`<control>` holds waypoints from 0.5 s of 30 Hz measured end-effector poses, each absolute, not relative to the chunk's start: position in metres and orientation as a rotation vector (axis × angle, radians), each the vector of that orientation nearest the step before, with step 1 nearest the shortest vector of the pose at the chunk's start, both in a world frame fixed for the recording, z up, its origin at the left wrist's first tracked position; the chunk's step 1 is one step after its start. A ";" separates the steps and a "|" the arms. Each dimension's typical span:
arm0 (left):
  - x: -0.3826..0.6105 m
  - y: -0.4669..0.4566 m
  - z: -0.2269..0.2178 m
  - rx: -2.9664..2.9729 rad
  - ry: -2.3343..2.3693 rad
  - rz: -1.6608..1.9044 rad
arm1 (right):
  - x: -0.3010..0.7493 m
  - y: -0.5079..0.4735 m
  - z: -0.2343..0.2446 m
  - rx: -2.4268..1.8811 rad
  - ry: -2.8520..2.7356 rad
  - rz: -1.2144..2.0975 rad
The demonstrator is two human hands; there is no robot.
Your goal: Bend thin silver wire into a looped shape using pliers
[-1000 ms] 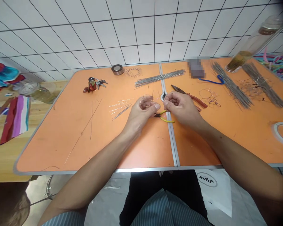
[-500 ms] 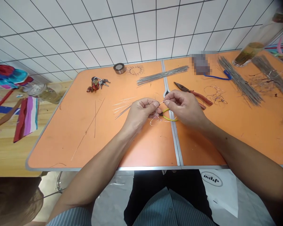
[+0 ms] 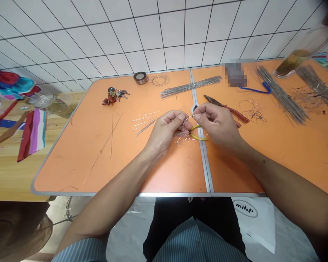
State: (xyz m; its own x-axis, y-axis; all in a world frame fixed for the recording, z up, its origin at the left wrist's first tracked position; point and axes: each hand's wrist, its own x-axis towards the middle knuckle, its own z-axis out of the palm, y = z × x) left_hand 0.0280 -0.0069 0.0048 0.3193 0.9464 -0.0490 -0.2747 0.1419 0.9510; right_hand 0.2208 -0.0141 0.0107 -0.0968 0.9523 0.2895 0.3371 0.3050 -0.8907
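My left hand is closed in a pinch on a thin wire, which curls in loops below its fingertips. Facing it, my right hand pinches the same wire's other stretch between thumb and forefinger. Yellow-handled pliers lie on the table just beneath the fingers, their head partly hidden by my left hand and the wire. Behind my right hand rest larger pliers with red handles. Several straight wires lie to the left of my left hand.
On the orange table are a bundle of wires, a roll of tape, keys and loose wire coils. Thicker wire bundles and a glass of brownish liquid stand to the right. Ribbons hang at the left.
The view has shifted slightly, moving the scene a little to the right. Both hands keep their pinch on the wire, with its loops slightly turned.
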 end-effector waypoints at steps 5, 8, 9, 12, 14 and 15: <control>0.030 -0.010 0.001 1.146 0.798 1.057 | 0.220 -0.014 0.009 -1.173 -1.612 0.782; 0.031 -0.013 -0.001 1.189 0.822 1.056 | 0.220 -0.015 0.009 -1.171 -1.608 0.783; 0.031 -0.013 -0.001 1.189 0.831 1.050 | 0.220 -0.015 0.009 -1.172 -1.606 0.789; 0.031 -0.012 0.000 1.158 0.840 1.033 | 0.220 -0.014 0.007 -1.178 -1.608 0.810; 0.031 -0.010 0.001 1.121 0.824 1.024 | 0.220 -0.014 0.007 -1.181 -1.614 0.818; 0.030 -0.009 0.002 1.099 0.815 1.018 | 0.219 -0.014 0.007 -1.184 -1.619 0.822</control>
State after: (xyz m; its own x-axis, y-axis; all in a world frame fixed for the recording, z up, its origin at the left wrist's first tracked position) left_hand 0.0302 -0.0094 0.0020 0.3370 0.9408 -0.0370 -0.2423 0.1246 0.9622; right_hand 0.2193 -0.0139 0.0071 -0.0961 0.9508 0.2944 0.3234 0.3096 -0.8942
